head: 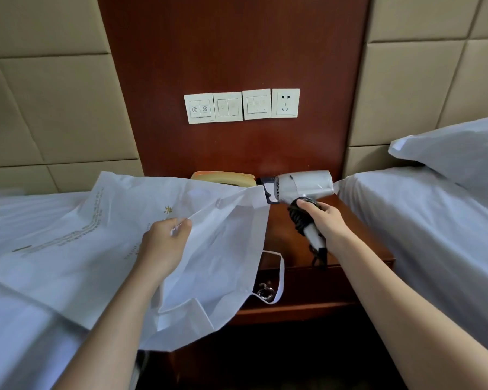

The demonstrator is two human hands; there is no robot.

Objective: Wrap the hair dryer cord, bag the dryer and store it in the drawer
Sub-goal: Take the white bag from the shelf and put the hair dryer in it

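On your far left, the left bed (26,249) carries most of the white bag (119,220), which drapes over its edge and down across the front of the nightstand (358,226). Your left hand (164,243) is pinched shut on one layer of the bag's rim. From here I cannot tell whether the mouth is truly open, so the dryer may just push against flat fabric. The bag's loose handle loop (279,274) hangs right by the drawer pull (264,291) and could snag there or get caught when the drawer moves. To the right, your right hand (321,220) is clamped around the handle of the hair dryer (302,187), held in the air over the nightstand, near the bag's edge, with the black cord (300,218) coiled under your fingers. A strand with the plug dangles below the handle; loosen your grip and the coil will likely unwind or catch on the rim.
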